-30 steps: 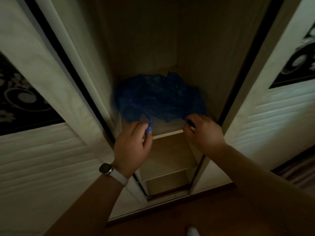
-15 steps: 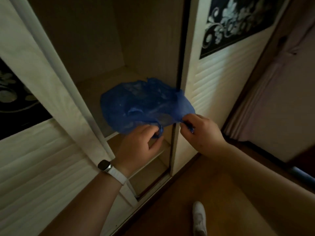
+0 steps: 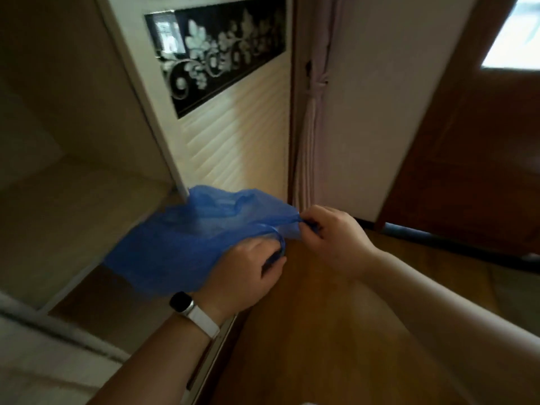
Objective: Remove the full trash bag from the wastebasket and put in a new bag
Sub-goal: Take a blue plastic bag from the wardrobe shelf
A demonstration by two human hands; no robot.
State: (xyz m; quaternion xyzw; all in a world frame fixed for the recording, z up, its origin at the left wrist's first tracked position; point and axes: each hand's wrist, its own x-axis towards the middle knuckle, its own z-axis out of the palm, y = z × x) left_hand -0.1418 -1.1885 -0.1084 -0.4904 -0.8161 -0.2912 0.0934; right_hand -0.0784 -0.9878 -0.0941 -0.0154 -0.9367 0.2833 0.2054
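Wooden floor beneath both hands, left and right, clenched on blue bag.

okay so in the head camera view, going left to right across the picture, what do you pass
Open shelf → blue bag → left hand → right hand → tied curtain is above it → wooden door.

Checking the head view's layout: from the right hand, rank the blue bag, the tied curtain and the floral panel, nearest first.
1. Blue bag: pinched in the right hand, stretching left.
2. Curtain: hangs just above the hand.
3. Floral panel: high on the wardrobe door, up left.
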